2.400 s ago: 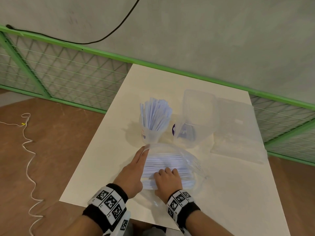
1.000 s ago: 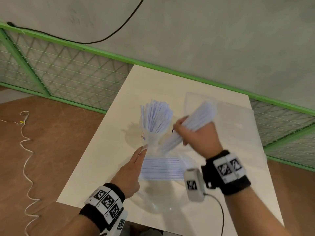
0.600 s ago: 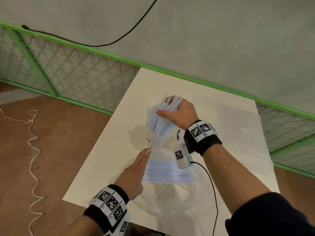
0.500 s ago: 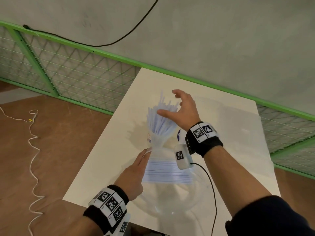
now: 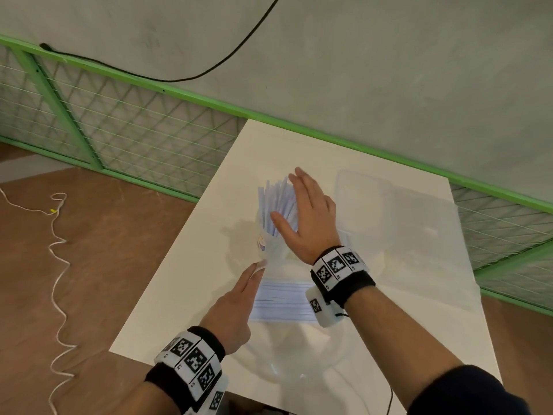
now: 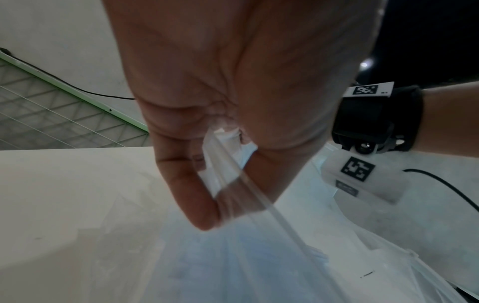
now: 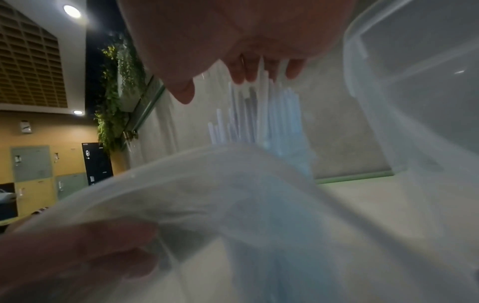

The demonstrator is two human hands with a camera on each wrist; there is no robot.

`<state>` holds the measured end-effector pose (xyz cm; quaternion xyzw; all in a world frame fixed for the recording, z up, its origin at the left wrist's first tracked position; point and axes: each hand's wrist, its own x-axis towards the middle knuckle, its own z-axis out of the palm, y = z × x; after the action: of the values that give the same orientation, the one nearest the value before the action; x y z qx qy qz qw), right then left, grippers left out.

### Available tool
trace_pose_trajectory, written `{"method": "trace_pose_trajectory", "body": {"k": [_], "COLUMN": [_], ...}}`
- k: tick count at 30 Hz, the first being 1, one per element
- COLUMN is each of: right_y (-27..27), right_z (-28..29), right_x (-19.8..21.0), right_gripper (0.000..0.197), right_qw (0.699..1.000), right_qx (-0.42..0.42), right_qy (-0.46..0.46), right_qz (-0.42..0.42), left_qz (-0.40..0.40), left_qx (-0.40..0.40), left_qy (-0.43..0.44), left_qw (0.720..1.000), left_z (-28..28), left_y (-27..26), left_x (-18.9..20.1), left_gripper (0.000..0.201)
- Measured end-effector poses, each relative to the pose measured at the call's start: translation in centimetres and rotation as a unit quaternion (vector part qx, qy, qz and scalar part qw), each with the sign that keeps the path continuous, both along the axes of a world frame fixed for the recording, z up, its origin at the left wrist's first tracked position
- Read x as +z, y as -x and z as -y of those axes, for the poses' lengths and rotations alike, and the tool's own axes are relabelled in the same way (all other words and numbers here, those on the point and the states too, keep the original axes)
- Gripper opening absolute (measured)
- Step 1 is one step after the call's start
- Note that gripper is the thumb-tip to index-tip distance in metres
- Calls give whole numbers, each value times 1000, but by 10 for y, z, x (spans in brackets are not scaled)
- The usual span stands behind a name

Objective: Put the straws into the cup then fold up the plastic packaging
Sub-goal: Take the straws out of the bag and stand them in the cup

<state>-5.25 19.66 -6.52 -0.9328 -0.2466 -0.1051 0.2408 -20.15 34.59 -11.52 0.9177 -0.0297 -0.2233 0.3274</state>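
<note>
Straws (image 5: 276, 202) stand bunched upright in a clear cup (image 5: 263, 244) near the middle of the white bench (image 5: 185, 280), seen from the head camera. The right hand (image 5: 308, 217) hovers flat over their tops, fingers straight and spread, gripping nothing. Nearer the person, the clear plastic packaging (image 5: 299, 339) lies on the bench with more straws (image 5: 284, 301) flat inside it. The left hand (image 5: 233, 310) holds the packaging's edge beside the cup. A clear lidded container (image 5: 374, 202) sits to the right.

From the left wrist, thumb and fingers (image 6: 191, 184) pinch the packaging's rim (image 6: 233, 176), and the film falls away below.

From the right wrist, fingertips (image 7: 241, 69) touch the tallest straw tips (image 7: 261, 106), with the packaging (image 7: 207, 194) blurred in the foreground.
</note>
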Motion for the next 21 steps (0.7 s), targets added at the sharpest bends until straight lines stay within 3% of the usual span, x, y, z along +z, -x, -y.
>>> {"method": "trace_pose_trajectory", "body": {"k": [3,7,12,17,21], "right_y": [-10,-12,-13,-15,-11], "right_z": [-8,-15,-21,-30,-24], "right_x": [0,-11,-5,-1,17], "right_gripper": [76,63,64,59,59], "right_qw": [1000,990,995,971,986], "right_qx": [3,6,18,54,41], "right_qy": [3,141,84,233,161], "right_qz": [17,27,54,22,21], "left_qz": [1,-3,-2,7,9], "left_qx": [0,1,2,-5,-4], "left_qy": [5,0,-20,-13,-13], "left_qw": [1000,1000,1000,1000,1000], "left_z": [0,0,0,1,1], "left_y": [1,-1,-1,-2,-1], "left_x": [-3,-3,0,1,1], "left_gripper": [109,112,110,110,111]}}
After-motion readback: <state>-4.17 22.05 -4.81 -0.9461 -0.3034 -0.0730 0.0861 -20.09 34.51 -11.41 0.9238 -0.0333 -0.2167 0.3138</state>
